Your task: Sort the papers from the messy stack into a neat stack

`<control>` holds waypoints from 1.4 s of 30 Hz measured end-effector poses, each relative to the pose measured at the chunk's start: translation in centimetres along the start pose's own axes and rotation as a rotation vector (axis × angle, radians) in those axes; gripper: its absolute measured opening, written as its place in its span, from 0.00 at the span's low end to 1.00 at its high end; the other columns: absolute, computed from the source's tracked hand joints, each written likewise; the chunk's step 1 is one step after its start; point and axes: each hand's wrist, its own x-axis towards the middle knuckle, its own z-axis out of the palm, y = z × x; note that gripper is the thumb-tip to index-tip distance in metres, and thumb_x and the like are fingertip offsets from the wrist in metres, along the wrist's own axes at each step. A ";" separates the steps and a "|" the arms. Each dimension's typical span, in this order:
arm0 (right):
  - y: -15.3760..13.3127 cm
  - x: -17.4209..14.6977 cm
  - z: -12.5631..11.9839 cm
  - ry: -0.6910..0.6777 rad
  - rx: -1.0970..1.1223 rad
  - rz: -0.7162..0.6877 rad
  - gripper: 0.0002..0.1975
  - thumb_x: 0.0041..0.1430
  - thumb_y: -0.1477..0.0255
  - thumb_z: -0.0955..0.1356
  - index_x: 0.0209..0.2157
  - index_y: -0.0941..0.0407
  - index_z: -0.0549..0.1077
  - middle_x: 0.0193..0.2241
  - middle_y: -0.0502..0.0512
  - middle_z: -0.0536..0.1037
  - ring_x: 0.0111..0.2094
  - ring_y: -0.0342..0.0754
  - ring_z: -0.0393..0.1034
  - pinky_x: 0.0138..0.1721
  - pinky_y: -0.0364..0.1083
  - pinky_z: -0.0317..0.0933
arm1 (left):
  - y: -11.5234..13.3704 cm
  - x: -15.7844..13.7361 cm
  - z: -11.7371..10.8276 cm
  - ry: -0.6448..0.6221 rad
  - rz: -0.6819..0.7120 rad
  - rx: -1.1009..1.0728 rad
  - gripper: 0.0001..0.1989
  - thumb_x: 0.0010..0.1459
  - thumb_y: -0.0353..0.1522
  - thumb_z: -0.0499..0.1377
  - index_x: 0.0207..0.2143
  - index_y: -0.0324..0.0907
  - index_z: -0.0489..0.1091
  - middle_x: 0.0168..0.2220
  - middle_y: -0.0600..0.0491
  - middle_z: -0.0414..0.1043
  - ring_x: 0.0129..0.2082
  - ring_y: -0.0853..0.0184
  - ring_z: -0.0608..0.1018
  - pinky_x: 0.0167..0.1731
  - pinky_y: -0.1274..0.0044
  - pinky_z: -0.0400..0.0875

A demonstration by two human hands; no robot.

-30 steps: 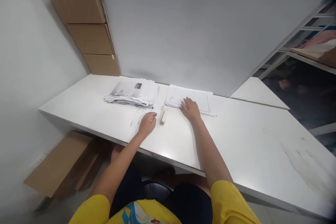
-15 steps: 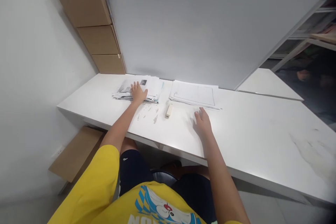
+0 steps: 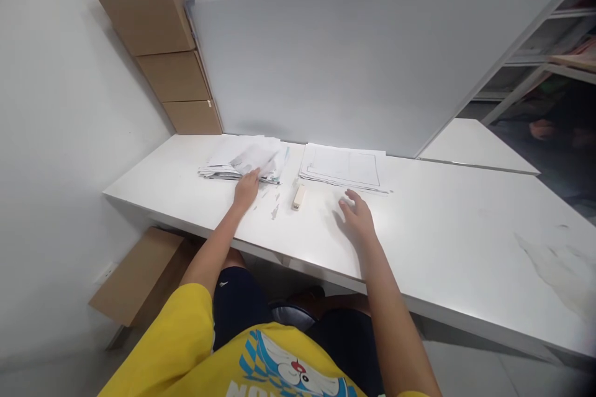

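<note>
Since the earlier frame, the top sheet (image 3: 255, 158) has swung askew on the left stack (image 3: 218, 152), and the left hand (image 3: 246, 191) has slid back from the middle of the pile to its near edge; the right hand (image 3: 359, 216) has barely shifted.

With the stapler (image 3: 298, 197) as clock centre, the sheet sits at ten o'clock, blurred, partly raised and still over its pile. Lifting it looks begun but unfinished: the many papers under it remain stacked, while the right stack (image 3: 344, 165), at two o'clock, lies flat and untouched.

At nine o'clock, the left hand's fingertips seem pinched on the sheet's near edge, though the thumb's grip is hidden. Toward three o'clock, the right hand hangs just above the desk (image 3: 447, 242), fingers parted and loosely curled, gripping nothing. Both hands are well apart, with the stapler lying between them.

Farther out, grey smudges (image 3: 274, 211) mark the desk toward eight o'clock, the board (image 3: 344, 56) stands behind at twelve, and stacked boxes (image 3: 149, 18) rise at ten.
</note>
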 end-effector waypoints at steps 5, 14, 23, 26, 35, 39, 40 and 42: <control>-2.9 -1.0 0.1 -0.068 0.046 -0.071 0.30 0.63 0.57 0.63 0.64 0.49 0.62 0.47 0.58 0.78 0.43 0.53 0.73 0.50 0.57 0.67 | 0.7 -1.9 0.4 -0.008 0.144 0.056 0.28 0.62 0.23 0.51 0.65 0.39 0.60 0.47 0.44 0.79 0.44 0.59 0.81 0.43 0.70 0.76; -8.2 -2.3 7.6 -0.366 0.012 -0.298 0.33 0.67 0.55 0.58 0.69 0.52 0.53 0.53 0.60 0.77 0.49 0.56 0.74 0.51 0.55 0.67 | 1.6 -2.3 0.2 0.006 0.664 -0.038 0.17 0.69 0.27 0.49 0.55 0.42 0.70 0.49 0.45 0.79 0.53 0.62 0.79 0.52 0.68 0.76; -7.7 -2.7 8.3 -0.172 -0.049 -0.233 0.30 0.67 0.52 0.55 0.57 0.56 0.71 0.47 0.63 0.79 0.47 0.57 0.72 0.51 0.56 0.64 | 2.0 -1.4 0.7 -0.033 0.384 -0.071 0.24 0.66 0.28 0.48 0.64 0.38 0.59 0.64 0.41 0.65 0.69 0.57 0.60 0.66 0.59 0.58; -7.1 -2.9 7.3 0.016 0.012 -0.159 0.29 0.68 0.53 0.55 0.57 0.55 0.70 0.53 0.62 0.76 0.54 0.56 0.69 0.55 0.55 0.62 | 0.6 0.9 0.6 -0.009 0.012 -0.040 0.32 0.65 0.33 0.51 0.68 0.30 0.49 0.70 0.35 0.51 0.72 0.51 0.47 0.68 0.54 0.46; -6.5 -1.5 8.0 -0.209 -0.051 -0.005 0.34 0.63 0.57 0.62 0.68 0.54 0.57 0.63 0.62 0.67 0.62 0.59 0.62 0.59 0.56 0.59 | -4.3 7.1 -1.2 -0.184 -0.139 0.088 0.27 0.63 0.42 0.54 0.58 0.34 0.64 0.61 0.34 0.64 0.63 0.46 0.65 0.64 0.56 0.55; -6.9 0.3 8.3 -0.272 -0.164 0.018 0.36 0.63 0.58 0.62 0.69 0.59 0.55 0.58 0.67 0.72 0.57 0.63 0.67 0.56 0.57 0.60 | -3.7 6.7 -1.8 -0.158 -0.026 0.199 0.18 0.65 0.41 0.53 0.46 0.35 0.69 0.47 0.35 0.72 0.52 0.46 0.72 0.56 0.58 0.63; -7.1 0.9 8.4 -0.281 -0.202 -0.006 0.35 0.64 0.60 0.61 0.68 0.61 0.56 0.57 0.67 0.73 0.56 0.63 0.67 0.57 0.57 0.59 | -3.5 6.8 -2.0 -0.153 -0.009 0.206 0.16 0.65 0.39 0.52 0.43 0.35 0.69 0.45 0.36 0.72 0.51 0.47 0.72 0.55 0.57 0.63; -7.4 2.2 9.0 -0.284 -0.303 -0.064 0.31 0.65 0.67 0.58 0.67 0.63 0.57 0.54 0.69 0.75 0.56 0.62 0.67 0.58 0.58 0.56 | -3.0 7.2 -2.6 -0.138 0.006 0.194 0.13 0.66 0.36 0.48 0.38 0.37 0.69 0.40 0.38 0.72 0.47 0.50 0.74 0.53 0.59 0.64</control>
